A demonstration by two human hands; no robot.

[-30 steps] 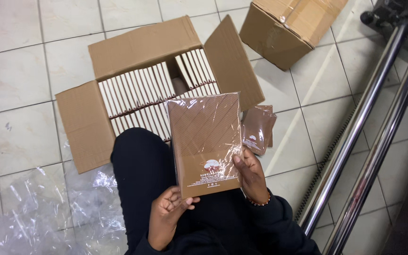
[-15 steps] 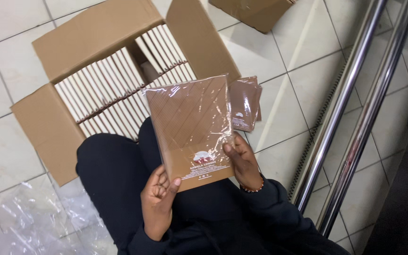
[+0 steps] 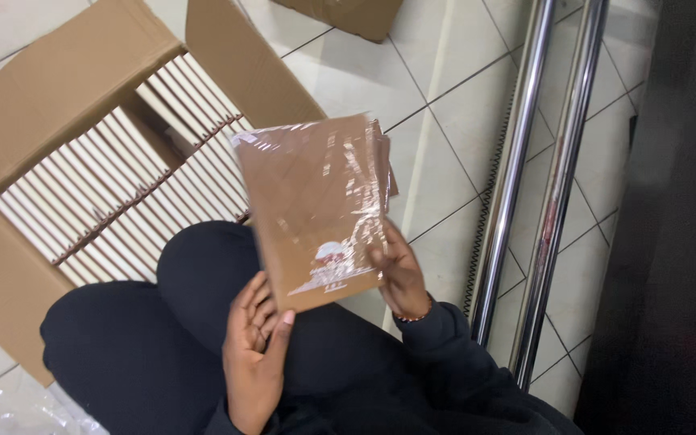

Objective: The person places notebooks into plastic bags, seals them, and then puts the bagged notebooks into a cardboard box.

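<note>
- Hands of a seated person meet at the lower edge of a brown book (image 3: 316,205) sealed in clear shiny film, held up in front of the lap and tilted slightly to the left.
- Left hand (image 3: 255,354) rises from below with the palm turned up and the fingers (image 3: 261,310) loosely curled; its thumb presses against the book's lower left corner, the fingers themselves lying free beneath the cover.
- Right hand (image 3: 400,270) comes in from the lower right in a dark sleeve, a thin bracelet (image 3: 416,316) at the wrist; it pinches the book's lower right edge, thumb on the front cover, the other fingers hidden behind.
- Behind that book, further wrapped edges show at the right side, so more than one copy may be in the grip; how many cannot be told.
- Black trousers (image 3: 195,322) cover the bent knees just under the book.
- Open cardboard box (image 3: 50,80) stands on the tiled floor (image 3: 445,89) beyond the knees, packed with rows of pale book edges (image 3: 122,193).
- Two chrome rails (image 3: 537,169) run along the floor to the right, well apart from the hands.
</note>
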